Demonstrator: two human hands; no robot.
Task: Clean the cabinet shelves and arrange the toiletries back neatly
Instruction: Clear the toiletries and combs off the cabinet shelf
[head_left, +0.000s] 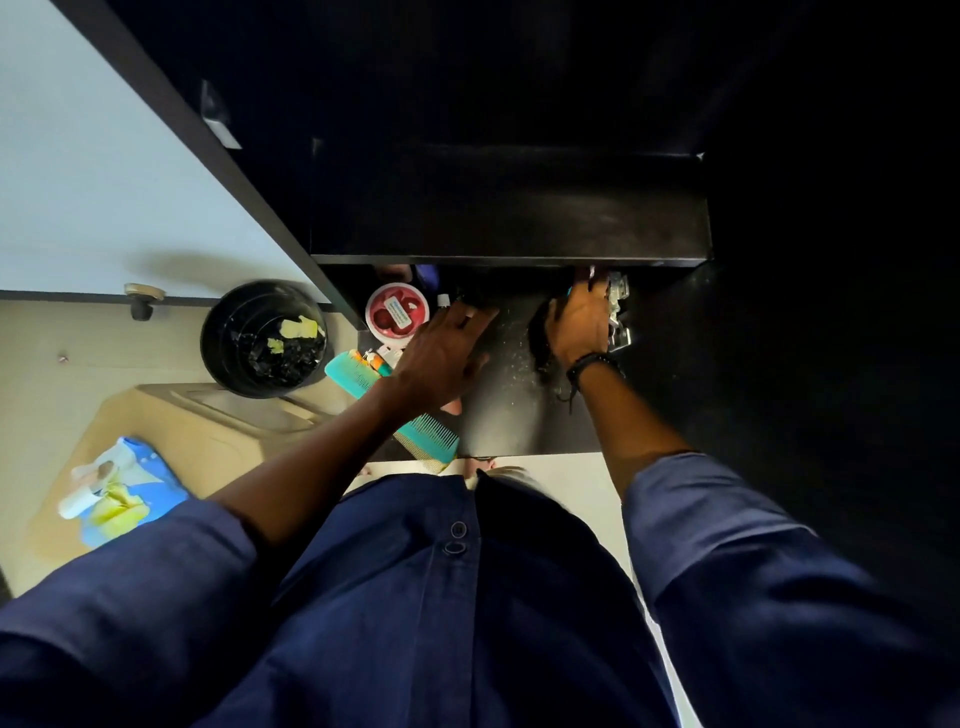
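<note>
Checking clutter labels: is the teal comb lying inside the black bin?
No, the teal comb lies on the black shelf under the left forearm, beside the black bin.

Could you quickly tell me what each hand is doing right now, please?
Left hand: open, fingers spread, holding nothing visible.
Right hand: curled over a dark cloth; grip cannot be told.

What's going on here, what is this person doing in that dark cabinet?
A person in a dark blue shirt is reaching both hands onto a black cabinet shelf. The left hand lies near a round red-lidded tub, above a teal comb. The right hand is at the back beside something shiny, and what it grips is unclear. The shelf shows pale specks. A black bin stands on the floor.
</note>
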